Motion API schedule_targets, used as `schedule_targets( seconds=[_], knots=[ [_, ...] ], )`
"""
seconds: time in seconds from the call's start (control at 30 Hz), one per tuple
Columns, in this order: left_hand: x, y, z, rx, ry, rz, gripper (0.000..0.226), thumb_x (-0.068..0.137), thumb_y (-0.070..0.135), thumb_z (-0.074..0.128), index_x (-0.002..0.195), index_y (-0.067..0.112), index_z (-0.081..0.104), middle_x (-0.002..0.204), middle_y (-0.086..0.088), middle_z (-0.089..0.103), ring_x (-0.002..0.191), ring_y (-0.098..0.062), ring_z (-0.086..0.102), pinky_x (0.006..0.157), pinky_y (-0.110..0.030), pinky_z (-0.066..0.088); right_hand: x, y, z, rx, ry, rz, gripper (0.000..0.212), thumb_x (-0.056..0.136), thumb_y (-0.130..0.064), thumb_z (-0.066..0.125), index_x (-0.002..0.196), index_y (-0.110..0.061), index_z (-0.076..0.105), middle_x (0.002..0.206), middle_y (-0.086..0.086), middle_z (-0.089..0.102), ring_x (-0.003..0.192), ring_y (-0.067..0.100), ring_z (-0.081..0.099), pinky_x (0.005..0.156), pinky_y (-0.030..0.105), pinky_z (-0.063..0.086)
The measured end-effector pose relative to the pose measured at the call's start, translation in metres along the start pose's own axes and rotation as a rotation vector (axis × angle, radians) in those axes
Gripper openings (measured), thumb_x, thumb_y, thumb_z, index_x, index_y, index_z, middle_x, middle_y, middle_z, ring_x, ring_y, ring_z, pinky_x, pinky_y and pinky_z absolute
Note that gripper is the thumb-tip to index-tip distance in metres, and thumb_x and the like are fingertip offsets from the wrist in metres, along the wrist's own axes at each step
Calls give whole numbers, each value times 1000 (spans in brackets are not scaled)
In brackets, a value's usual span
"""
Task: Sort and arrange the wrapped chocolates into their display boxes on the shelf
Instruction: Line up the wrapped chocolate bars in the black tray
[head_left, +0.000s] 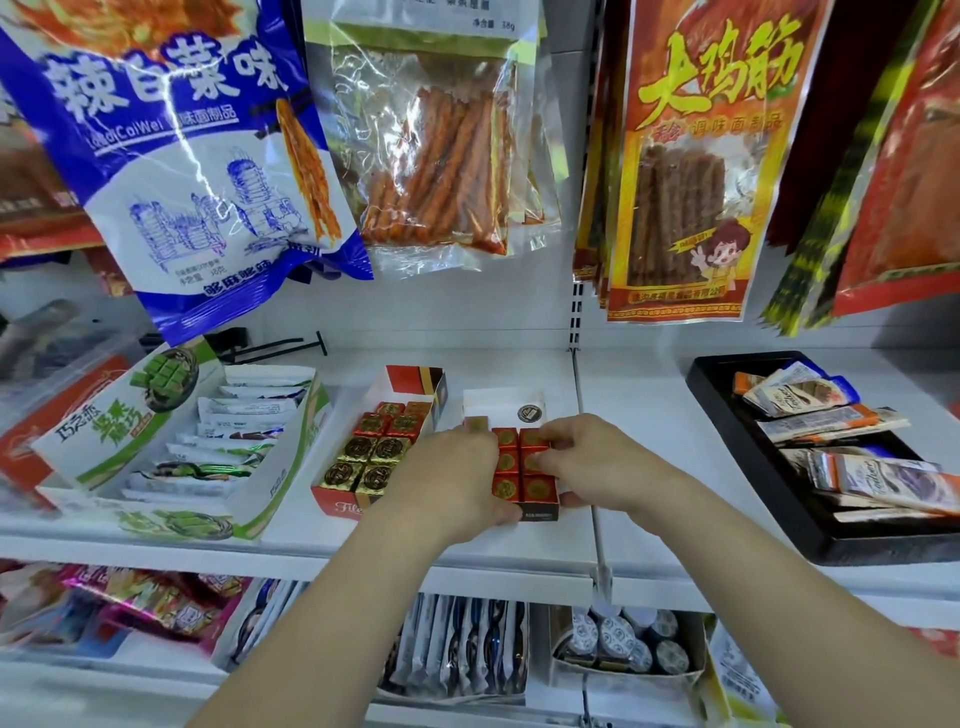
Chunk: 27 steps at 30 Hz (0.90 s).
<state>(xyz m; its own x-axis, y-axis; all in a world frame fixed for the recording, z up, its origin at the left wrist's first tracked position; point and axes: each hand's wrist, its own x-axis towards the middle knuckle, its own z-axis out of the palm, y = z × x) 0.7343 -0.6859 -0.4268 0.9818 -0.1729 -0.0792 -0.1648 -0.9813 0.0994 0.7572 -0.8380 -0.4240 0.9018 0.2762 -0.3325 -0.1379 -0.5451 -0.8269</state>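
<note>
Judged well along. On the shelf (519, 551), a full left box (335, 503) of gold chocolates (358, 449) near, red far. Beside it, a right box (540, 512), red chocolates (506, 460) near, far end bare. Left hand (452, 478) curled round its left wall; right hand (592, 462) curled over its right side, fingertips on the reds.

White shop shelf (540, 545), split by a thin upright divider (584, 441); left of it stand a green-and-white box (78, 447) of wrapped bars (228, 441), a red box (337, 503) and a dark box (540, 512), both holding foil chocolates (379, 449); right of it, a black tray (737, 441) of packets (831, 423).
</note>
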Motion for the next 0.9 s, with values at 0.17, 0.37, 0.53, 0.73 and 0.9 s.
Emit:
schedule_targets(
  seconds=[0.17,0.37,0.53,0.73,0.9],
  knots=[
    [-1,11,-3,22,48,41,58,78,56,63,120,19,49,115,0,50,112,-24,45,91,-36,43,-5,0,-7,-110,13,-60,46,93,-20,52,138,-23,43,115,7,64,92,20,61,86,33,50],
    [0,51,-13,-150,282,197,35,95,31,46,128,27,57,126,6,57,117,-17,50,89,-33,46,-22,12,-37,-320,139,-89,47,95,-21,49,142,-21,41,126,3,58,96,16,54,73,22,40],
    [6,96,-9,-232,280,293,28,95,27,42,108,26,67,102,3,64,96,-19,57,78,-35,49,-51,25,-86,-367,426,-77,29,93,-19,52,119,-19,64,119,2,65,107,19,59,86,27,46],
    [7,153,6,-351,149,363,37,96,38,47,130,26,53,119,-1,58,112,-19,50,91,-32,44,-74,59,-137,-294,684,47,27,91,-25,54,115,-22,64,111,4,68,101,28,61,86,40,51],
    [12,183,21,-409,24,387,62,90,49,55,144,29,32,135,-2,50,122,-21,43,97,-34,41,-84,96,-169,-296,648,247,58,88,-52,55,137,-24,43,135,9,54,122,33,51,101,47,42]
  ],
)
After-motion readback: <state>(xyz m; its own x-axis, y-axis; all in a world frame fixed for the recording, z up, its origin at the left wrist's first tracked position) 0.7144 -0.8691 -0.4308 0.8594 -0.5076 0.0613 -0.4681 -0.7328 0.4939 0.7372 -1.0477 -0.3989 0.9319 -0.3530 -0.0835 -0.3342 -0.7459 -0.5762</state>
